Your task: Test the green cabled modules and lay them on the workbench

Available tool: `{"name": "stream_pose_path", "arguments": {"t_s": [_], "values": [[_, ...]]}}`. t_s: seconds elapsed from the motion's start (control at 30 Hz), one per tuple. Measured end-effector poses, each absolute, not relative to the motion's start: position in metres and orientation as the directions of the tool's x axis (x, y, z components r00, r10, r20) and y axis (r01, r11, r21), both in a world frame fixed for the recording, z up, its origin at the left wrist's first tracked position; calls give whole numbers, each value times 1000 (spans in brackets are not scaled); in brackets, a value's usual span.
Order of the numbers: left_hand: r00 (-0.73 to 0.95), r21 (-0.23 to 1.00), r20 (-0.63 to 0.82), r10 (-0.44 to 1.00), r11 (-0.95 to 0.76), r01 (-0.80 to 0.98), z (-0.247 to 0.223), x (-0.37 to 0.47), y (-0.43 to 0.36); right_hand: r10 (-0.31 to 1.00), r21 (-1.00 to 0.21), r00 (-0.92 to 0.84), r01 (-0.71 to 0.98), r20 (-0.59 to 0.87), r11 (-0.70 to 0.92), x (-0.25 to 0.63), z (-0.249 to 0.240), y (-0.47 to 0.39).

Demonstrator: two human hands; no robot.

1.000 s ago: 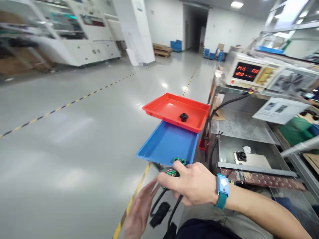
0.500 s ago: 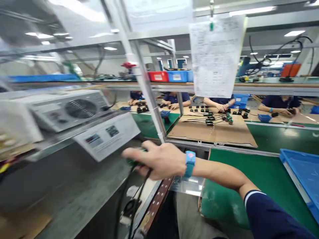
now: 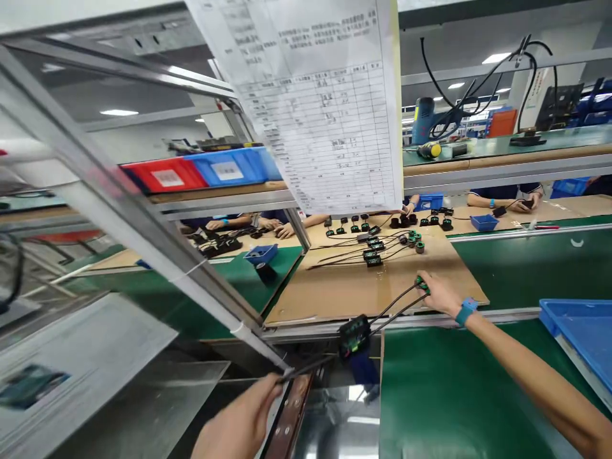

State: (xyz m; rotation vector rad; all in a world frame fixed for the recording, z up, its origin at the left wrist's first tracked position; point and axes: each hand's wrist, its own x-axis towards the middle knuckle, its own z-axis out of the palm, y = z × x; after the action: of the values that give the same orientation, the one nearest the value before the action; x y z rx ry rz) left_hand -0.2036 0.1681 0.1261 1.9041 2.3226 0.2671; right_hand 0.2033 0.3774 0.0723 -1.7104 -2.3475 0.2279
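My left hand (image 3: pixel 239 417), low in the view, is closed on the black cable (image 3: pixel 313 364) of a cable assembly. That cable runs to a small black module (image 3: pixel 354 336), green inside, which hangs between my hands. Two thin black leads (image 3: pixel 399 298) go on from the module to small green end pieces (image 3: pixel 422 284). My right hand (image 3: pixel 440 294), with a blue-green wristband (image 3: pixel 466 310), pinches these end pieces above the front edge of a cardboard sheet (image 3: pixel 325 296). Several similar cable assemblies (image 3: pixel 373 248) lie on the cardboard.
A slanted metal post (image 3: pixel 191 274) stands left of the module. A printed sheet (image 3: pixel 329 108) hangs ahead. At the right is a blue tray (image 3: pixel 581 338) by a green mat (image 3: pixel 468 395). Across the bench, co-workers' hands (image 3: pixel 530 197) handle parts near a small blue bin (image 3: pixel 484 222).
My right hand has moved from the left, by the grey device, to the cardboard at the right, carrying the cable assembly. My left hand has come into view, holding its cable. The view has turned right.
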Motion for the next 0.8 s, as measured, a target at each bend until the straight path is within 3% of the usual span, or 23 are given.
{"name": "stream_pose_path", "arguments": {"t_s": [0.1,0.17,0.37,0.6,0.8], "values": [[29,-72,53,998,-25,997,132,-207,280,976,-221,-212,951,51,218,216,59,432],[108,-140,66,992,-98,985,133,-206,351,983,-209,-180,961,25,181,217,50,470],[180,-65,64,982,-176,982,103,-210,467,985,-230,-150,965,-90,126,199,20,559],[196,11,41,980,-197,980,53,-226,499,988,-169,-78,984,-137,54,199,7,586],[241,-2,-1,970,-241,970,36,-241,505,983,-108,-83,992,-161,66,210,6,578]]}}
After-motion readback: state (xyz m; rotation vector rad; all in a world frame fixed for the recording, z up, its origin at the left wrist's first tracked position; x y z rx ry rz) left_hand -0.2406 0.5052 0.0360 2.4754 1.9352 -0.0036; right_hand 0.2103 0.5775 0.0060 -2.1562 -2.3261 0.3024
